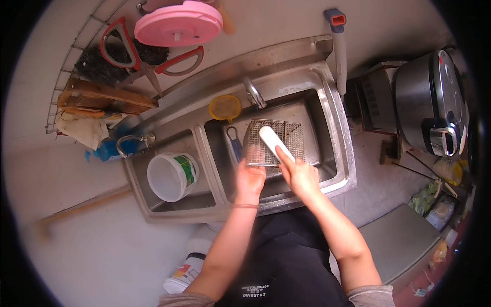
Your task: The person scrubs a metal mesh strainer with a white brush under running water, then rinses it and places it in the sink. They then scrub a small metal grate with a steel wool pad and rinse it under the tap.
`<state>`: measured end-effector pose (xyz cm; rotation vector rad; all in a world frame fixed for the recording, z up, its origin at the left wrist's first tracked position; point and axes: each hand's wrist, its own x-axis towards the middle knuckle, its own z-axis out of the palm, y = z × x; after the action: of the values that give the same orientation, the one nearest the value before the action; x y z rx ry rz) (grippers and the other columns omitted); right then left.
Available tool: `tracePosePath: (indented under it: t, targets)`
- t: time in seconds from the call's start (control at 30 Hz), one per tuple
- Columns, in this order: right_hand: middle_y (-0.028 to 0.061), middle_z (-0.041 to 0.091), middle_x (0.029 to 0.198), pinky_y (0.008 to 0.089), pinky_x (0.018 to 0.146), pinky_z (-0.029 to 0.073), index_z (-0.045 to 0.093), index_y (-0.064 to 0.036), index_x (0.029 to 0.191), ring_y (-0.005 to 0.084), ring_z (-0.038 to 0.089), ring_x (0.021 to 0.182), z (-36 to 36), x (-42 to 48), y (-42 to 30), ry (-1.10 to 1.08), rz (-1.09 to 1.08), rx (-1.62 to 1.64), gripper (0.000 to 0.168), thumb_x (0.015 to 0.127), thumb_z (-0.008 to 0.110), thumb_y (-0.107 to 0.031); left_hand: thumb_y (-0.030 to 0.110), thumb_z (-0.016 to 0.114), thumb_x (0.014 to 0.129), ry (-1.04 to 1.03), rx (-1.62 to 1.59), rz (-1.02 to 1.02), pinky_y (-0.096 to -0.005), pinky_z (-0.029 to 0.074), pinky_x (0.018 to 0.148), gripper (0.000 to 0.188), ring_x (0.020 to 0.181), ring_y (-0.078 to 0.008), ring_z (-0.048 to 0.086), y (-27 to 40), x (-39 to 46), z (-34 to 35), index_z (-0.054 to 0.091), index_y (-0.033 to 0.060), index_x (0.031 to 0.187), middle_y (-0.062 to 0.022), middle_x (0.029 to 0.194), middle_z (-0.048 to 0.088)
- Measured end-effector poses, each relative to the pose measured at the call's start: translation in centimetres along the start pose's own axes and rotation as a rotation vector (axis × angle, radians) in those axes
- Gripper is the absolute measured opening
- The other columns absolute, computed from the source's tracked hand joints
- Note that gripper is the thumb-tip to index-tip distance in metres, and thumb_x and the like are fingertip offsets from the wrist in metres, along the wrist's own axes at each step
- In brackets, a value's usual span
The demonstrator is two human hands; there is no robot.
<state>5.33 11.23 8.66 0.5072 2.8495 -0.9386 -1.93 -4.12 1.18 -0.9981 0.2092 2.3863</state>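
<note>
A wire mesh basket (295, 140) is held over the right basin of a stainless steel double sink (347, 169). My left hand (251, 174) supports its near left side, with fingers partly hidden behind the mesh. The white handle (273, 142) of a tool, perhaps a brush, lies across the basket's opening in the grasp of my right hand (301, 172); its working end is hidden. A chrome faucet (254, 93) stands just beyond the basket. Left of the basket, a blue-handled utensil (234, 144) rests in the basin.
A white plastic bucket (167, 178) sits in the left basin. A yellow strainer (225, 108) lies on the sink's back ledge. Scissors (144, 69) and a pink lid (178, 25) hang at the wall. A large rice cooker (418, 103) stands at right.
</note>
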Motion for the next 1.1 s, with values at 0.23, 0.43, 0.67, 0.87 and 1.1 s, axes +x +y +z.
tracePosePath:
  t: [0.23,0.43,0.67,0.87,1.1]
  targets:
    - [0.0129,0.056,0.071,0.0427,0.050,0.049,0.049,-0.034,0.129,0.0318,0.058,0.054,0.0,-6.1,2.4,-0.143,-0.133,0.006,0.056,0.077,0.066,-0.018,0.016,0.033,0.096,0.054,-0.048,0.024,-0.0352,0.050,0.089,0.032,0.101,-0.0255,0.060,0.2,-0.2,-0.3,0.054,-0.0043,0.110,-0.0153,0.107,0.062]
    - [0.0110,0.056,0.069,0.0425,0.051,0.050,0.047,-0.035,0.130,0.0303,0.059,0.054,0.1,-3.4,0.1,-0.193,-0.183,-0.028,0.058,0.078,0.064,-0.018,0.015,0.034,0.095,-0.006,0.057,0.055,-0.0336,0.051,0.087,0.031,0.101,-0.0245,0.060,1.1,-0.2,-1.1,0.055,-0.0025,0.110,-0.0142,0.110,0.062]
    - [0.0124,0.058,0.069,0.0420,0.049,0.050,0.045,-0.039,0.131,0.0294,0.061,0.052,0.2,-7.1,3.3,-0.092,-0.063,-0.090,0.059,0.078,0.063,-0.019,0.013,0.036,0.095,0.109,0.012,0.044,-0.0321,0.053,0.084,0.029,0.100,-0.0235,0.062,-0.6,-1.4,-0.2,0.055,-0.0032,0.108,-0.0136,0.107,0.063]
    - [0.0152,0.059,0.072,0.0441,0.052,0.050,0.048,-0.031,0.131,0.0333,0.061,0.056,0.1,-7.1,1.5,-0.177,0.055,-0.133,0.055,0.080,0.063,-0.020,0.013,0.035,0.095,0.087,-0.036,0.055,-0.0329,0.052,0.086,0.030,0.101,-0.0237,0.061,0.5,-1.3,-1.8,0.056,-0.0030,0.109,-0.0140,0.108,0.063]
    - [0.0171,0.058,0.066,0.0467,0.049,0.047,0.048,-0.025,0.130,0.0361,0.059,0.057,-0.1,0.9,0.1,0.045,0.110,-0.046,0.046,0.085,0.057,-0.021,0.010,0.033,0.094,0.007,-0.042,0.016,-0.0366,0.049,0.092,0.031,0.102,-0.0245,0.061,-0.1,-1.9,-3.0,0.055,-0.0044,0.110,-0.0152,0.109,0.062]
